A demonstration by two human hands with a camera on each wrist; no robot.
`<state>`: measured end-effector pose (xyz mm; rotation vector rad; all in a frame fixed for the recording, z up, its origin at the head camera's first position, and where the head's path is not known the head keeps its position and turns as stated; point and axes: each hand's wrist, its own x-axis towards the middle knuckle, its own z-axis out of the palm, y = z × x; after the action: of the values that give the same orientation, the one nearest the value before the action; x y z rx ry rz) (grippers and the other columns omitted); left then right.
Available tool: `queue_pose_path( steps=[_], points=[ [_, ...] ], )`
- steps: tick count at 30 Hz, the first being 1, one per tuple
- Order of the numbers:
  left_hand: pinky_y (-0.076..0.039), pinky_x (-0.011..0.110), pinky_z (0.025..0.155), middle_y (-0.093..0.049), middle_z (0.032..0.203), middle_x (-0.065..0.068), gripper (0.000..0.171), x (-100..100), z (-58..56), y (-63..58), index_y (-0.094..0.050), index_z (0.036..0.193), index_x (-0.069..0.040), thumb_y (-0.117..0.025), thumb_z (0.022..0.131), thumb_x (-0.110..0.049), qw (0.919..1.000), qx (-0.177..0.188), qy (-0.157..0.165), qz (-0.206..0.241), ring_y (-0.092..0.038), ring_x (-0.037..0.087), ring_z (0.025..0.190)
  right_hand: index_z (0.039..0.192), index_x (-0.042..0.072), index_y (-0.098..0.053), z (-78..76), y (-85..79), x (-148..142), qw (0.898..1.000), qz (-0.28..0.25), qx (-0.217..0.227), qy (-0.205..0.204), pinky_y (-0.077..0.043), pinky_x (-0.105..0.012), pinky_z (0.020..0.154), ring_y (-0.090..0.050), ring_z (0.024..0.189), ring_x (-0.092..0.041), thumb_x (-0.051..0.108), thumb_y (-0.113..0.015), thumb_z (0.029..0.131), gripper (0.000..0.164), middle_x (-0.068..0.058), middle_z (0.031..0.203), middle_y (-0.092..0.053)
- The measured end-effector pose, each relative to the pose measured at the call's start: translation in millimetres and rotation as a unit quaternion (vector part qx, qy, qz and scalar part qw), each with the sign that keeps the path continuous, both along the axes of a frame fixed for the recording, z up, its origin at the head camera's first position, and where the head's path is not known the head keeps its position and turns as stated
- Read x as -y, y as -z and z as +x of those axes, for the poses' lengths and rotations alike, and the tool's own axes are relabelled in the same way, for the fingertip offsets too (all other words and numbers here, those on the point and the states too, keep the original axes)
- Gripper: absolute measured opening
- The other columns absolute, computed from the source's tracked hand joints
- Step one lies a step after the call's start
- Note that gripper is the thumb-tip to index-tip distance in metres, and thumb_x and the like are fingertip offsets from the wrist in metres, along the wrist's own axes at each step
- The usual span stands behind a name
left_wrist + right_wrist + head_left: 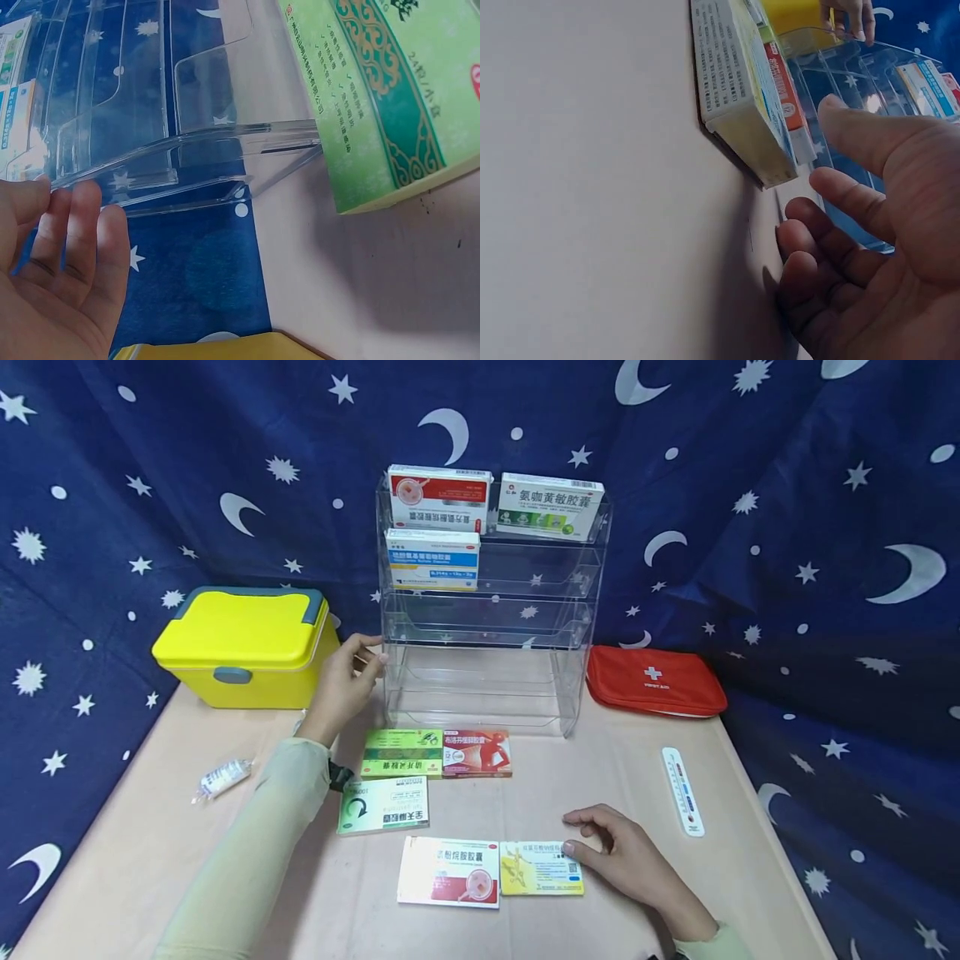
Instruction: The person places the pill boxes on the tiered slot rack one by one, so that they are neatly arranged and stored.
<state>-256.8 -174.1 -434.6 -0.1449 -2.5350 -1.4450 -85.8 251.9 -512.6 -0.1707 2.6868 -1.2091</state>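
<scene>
A clear tiered display rack (480,635) stands at the back of the table. My left hand (350,681) pinches its left side edge between thumb and fingers (81,217), seen closely in the left wrist view. In the rack's upper tiers are a red-and-white medicine box (438,500), a white-and-green one (550,507) and a blue-and-white one (432,560). My right hand (626,856) hovers with loosely bent fingers by the right end of a yellow medicine box (536,870); in the right wrist view nothing is between its fingers (847,199).
Flat on the table lie a red-and-white box (450,870), a white-green box (384,806), a green box (401,753) and a red box (477,753). Around them are a yellow case (240,639), a wrapped roll (222,778), a red first-aid pouch (652,681) and a thermometer (682,792).
</scene>
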Motion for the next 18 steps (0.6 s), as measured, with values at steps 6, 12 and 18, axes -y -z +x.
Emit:
queue_pose_path(
  steps=[6, 12, 18],
  points=[
    [-0.05, 0.035, 0.07, -0.066, 0.098, 0.009, 0.033, 1, 0.7, 0.7, -0.059, 0.136, -0.01, -0.06, 0.104, -0.02, 1.0, 0.002, -0.002, -0.004, -0.063, 0.026, 0.084, 0.109, 0.028, -0.076, 13.5, 2.2, 0, 1.0, 0.01, -0.01, 0.011, -0.044, -0.024, 0.065, -0.054, 0.076, -0.016, 0.033, -0.09, 0.078, 0.034, 0.011, 0.099, -0.064],
    [-0.05, 0.036, 0.068, -0.067, 0.097, 0.01, 0.033, 2, 0.7, 0.7, -0.059, 0.135, -0.009, -0.061, 0.104, -0.018, 0.9999, -0.006, -0.005, -0.008, -0.064, 0.028, 0.083, 0.108, 0.03, -0.076, 19.4, 4.2, 3, 1.0, 0.023, -0.011, 0.018, -0.045, -0.025, 0.067, -0.054, 0.077, -0.014, 0.033, -0.091, 0.076, 0.035, 0.019, 0.104, -0.064],
    [-0.051, 0.037, 0.07, -0.065, 0.098, 0.008, 0.034, 2, 0.9, 1.4, -0.059, 0.137, -0.011, -0.06, 0.104, -0.019, 1.0, 0.004, -0.002, -0.002, -0.062, 0.025, 0.083, 0.111, 0.028, -0.076, 22.1, 6.5, 3, 0.999, 0.034, -0.031, 0.007, -0.047, -0.025, 0.075, -0.057, 0.09, -0.01, 0.037, -0.092, 0.074, 0.041, 0.02, 0.109, -0.062]
  ],
)
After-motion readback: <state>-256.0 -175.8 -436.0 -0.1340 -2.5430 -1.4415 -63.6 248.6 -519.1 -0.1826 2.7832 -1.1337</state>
